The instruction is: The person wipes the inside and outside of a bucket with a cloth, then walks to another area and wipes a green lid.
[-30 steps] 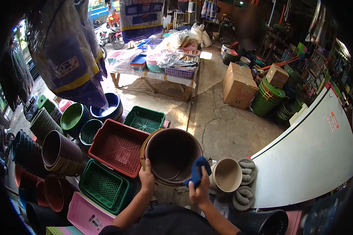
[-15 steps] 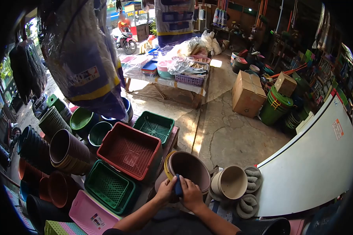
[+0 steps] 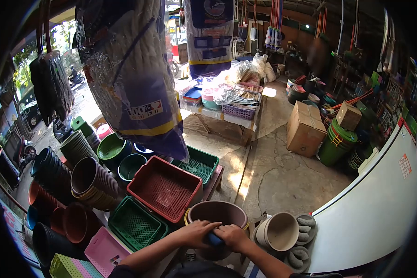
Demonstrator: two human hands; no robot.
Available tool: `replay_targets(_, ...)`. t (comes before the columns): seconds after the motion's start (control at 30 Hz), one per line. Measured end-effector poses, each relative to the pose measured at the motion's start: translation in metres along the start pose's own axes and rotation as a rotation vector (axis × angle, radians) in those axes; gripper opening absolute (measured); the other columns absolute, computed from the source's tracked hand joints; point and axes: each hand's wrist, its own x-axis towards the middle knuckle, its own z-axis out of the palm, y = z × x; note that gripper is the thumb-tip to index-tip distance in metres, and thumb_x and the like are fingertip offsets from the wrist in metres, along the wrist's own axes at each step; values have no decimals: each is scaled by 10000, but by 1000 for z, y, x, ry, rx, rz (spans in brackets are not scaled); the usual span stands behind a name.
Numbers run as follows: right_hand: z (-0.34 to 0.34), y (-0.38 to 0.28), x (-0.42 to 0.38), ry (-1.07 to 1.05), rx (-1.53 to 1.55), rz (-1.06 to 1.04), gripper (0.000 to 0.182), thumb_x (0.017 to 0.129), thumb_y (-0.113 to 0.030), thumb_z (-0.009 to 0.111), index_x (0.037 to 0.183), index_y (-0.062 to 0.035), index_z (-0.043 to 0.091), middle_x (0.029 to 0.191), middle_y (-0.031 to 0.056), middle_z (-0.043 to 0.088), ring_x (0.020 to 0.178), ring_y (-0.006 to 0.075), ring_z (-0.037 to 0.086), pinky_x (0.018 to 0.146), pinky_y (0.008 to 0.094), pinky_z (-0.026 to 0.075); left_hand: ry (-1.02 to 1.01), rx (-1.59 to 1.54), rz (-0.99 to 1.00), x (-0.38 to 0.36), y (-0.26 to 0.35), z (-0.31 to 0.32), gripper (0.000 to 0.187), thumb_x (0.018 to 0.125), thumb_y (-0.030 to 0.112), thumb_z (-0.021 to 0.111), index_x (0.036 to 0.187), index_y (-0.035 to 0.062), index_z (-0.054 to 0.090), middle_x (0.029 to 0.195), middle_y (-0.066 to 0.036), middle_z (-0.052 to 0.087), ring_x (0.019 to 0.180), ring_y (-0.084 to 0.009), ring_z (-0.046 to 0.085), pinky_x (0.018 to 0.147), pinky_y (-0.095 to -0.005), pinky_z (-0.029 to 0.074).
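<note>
Both hands meet at the near rim of a round brown tub (image 3: 217,212) with a yellow edge. A small dark blue object (image 3: 214,239) shows between them. My left hand (image 3: 198,233) reaches over it from the left, its fingers bent and pointing right. My right hand (image 3: 231,236) is curled round the object's right side. The object's lower part is hidden in shadow. A red basket (image 3: 164,187) lies up and to the left, and a beige pot (image 3: 282,231) stands to the right.
Green baskets (image 3: 136,223), a pink tray (image 3: 106,252) and stacked pots (image 3: 90,178) fill the left. Stone mortars (image 3: 299,257) and a white panel (image 3: 361,217) are at the right. Bagged goods (image 3: 148,111) hang above. A carton (image 3: 306,129) stands beyond.
The view has shifted, so surroundings appear farther right and lower. My left hand has moved over the top of the blue object, which shows less between the hands. The hands sit closer against the tub.
</note>
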Motion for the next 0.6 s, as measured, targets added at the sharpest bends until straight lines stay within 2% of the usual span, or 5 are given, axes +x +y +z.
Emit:
replay_targets(0.03, -1, 3, 0, -83, -29, -30, 449, 828, -142, 575, 1277, -139, 580, 1088, 56, 659, 930, 253, 657, 813, 367, 499, -23, -2, 21, 4, -5, 10, 996, 731, 289, 754, 1545, 163, 195, 1182, -250, 611, 1034, -385, 629, 916, -486, 458)
replay_targets(0.17, 6, 15, -3, 28, 30, -69, 456, 797, -134, 612, 1253, -139, 600, 1063, 47, 660, 930, 248, 650, 809, 377, 493, -11, -95, -170, 6, -17, 28, 1008, 721, 111, 656, 1561, 152, 100, 836, -268, 666, 789, -453, 654, 718, -504, 513)
replay_targets(0.3, -11, 23, -7, -81, 142, -26, 625, 727, -69, 642, 1341, -120, 533, 1232, 93, 623, 1143, 285, 587, 961, 422, 447, -63, -119, -238, 14, -26, 40, 964, 750, 120, 637, 1559, 144, 115, 876, -283, 665, 829, -449, 656, 758, -514, 505)
replay_targets(0.47, -35, 40, -22, -68, 233, 88, 818, 702, -44, 627, 1478, -119, 383, 1459, 148, 475, 1358, 323, 437, 1129, 443, 329, -140, -23, -264, 23, -56, 52, 500, 851, 187, 591, 1330, 62, 521, 959, -281, 662, 903, -458, 636, 806, -502, 492)
replay_targets(0.6, -28, 14, -38, 89, 243, 166, 911, 702, -142, 682, 1529, -134, 300, 1569, 161, 301, 1455, 340, 276, 1174, 494, 241, 29, -80, -258, 18, -55, 33, 266, 906, 201, 593, 1095, 15, 612, 942, -266, 660, 941, -399, 655, 801, -466, 498)
